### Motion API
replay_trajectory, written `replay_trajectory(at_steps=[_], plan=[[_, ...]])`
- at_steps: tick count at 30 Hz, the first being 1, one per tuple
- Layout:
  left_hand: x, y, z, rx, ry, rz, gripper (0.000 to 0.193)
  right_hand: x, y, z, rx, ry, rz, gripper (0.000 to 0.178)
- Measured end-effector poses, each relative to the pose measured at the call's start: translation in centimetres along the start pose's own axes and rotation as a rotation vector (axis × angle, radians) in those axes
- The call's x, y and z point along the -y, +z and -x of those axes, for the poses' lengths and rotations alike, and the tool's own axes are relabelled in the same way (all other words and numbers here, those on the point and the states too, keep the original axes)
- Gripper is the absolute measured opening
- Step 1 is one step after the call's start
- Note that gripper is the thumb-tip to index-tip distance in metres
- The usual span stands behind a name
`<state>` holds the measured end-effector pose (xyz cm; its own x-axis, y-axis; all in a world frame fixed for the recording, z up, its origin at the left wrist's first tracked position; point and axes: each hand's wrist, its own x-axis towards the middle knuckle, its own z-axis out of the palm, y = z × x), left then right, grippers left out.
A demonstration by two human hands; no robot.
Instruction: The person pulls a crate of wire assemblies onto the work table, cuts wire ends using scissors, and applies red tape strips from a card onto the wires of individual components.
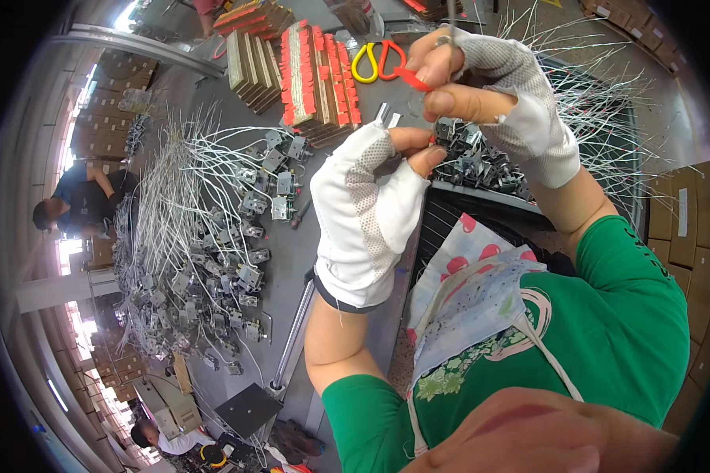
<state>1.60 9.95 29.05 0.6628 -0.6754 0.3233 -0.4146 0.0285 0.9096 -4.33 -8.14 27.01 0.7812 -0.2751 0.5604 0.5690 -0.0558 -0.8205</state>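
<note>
My left hand (367, 209), in a white fingerless glove, is raised over the grey table (292, 252). Its fingertips pinch a small metal switch part (385, 115). My right hand (489, 94), gloved the same way, is just above and to the right. Its thumb and fingers grip a red wire piece (412, 77), and a thin metal piece shows between its fingertips. The two hands nearly touch at the fingertips. Below them a black crate (489, 201) holds several grey metal parts with white wires.
A big heap of wired switch assemblies (205, 252) covers the table's left. Stacks of red-edged cards (312, 75) lie at the back beside yellow and red loops (379, 59). Cardboard boxes (682, 229) stand on the right. Other people work at the left (79, 201) and lower left (166, 437).
</note>
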Motion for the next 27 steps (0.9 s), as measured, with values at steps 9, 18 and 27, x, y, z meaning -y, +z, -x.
replay_trajectory(at_steps=[9, 18, 27], plan=[[0.1, 0.8, -0.1, -0.054, -0.088, 0.015, 0.016, -0.4, 0.4, 0.2, -0.134, 0.216, -0.291, 0.023], [3.7, 1.2, -1.7, -0.06, 0.275, -0.33, 0.022, -3.9, -3.3, 1.0, -0.353, 0.286, -0.113, 0.029], [20.4, -13.4, 4.8, -0.855, -0.353, -1.017, 0.048, -6.7, -28.1, 5.8, -0.93, 0.28, 0.096, 0.043]])
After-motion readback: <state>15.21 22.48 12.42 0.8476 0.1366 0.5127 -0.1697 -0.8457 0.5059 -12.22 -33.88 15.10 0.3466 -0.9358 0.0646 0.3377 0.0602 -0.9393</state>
